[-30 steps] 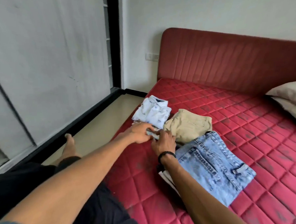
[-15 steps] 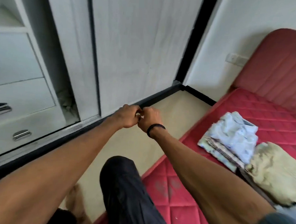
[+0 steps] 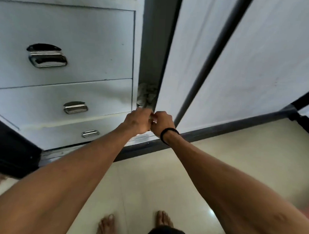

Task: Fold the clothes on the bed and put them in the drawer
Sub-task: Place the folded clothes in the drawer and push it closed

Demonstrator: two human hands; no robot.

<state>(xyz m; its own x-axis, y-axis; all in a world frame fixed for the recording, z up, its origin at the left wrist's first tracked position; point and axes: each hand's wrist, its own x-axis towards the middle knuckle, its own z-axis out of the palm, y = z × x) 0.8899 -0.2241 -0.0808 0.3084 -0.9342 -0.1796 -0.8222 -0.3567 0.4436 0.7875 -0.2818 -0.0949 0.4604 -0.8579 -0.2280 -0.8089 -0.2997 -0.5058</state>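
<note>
My left hand (image 3: 137,122) and my right hand (image 3: 163,123) are held together in front of the white drawer unit, knuckles touching. Their fingers are curled around a small pale item (image 3: 152,119), of which only a sliver shows between them. The hands hover just right of the middle drawer (image 3: 37,102) and the bottom drawer (image 3: 58,131), near the unit's right edge. All three drawers, including the top drawer (image 3: 91,44), are closed and have chrome handles. The bed and its clothes are out of view.
A crumpled grey cloth (image 3: 146,97) is stuffed in the gap between the drawers and the white sliding door (image 3: 248,67). A black object (image 3: 10,147) stands at the left. My bare feet (image 3: 161,218) are on the cream tiled floor (image 3: 218,163).
My view has swung from the bed to the drawer unit. Both hands left the folded clothes, came together around the small pale item and moved up to the drawers.
</note>
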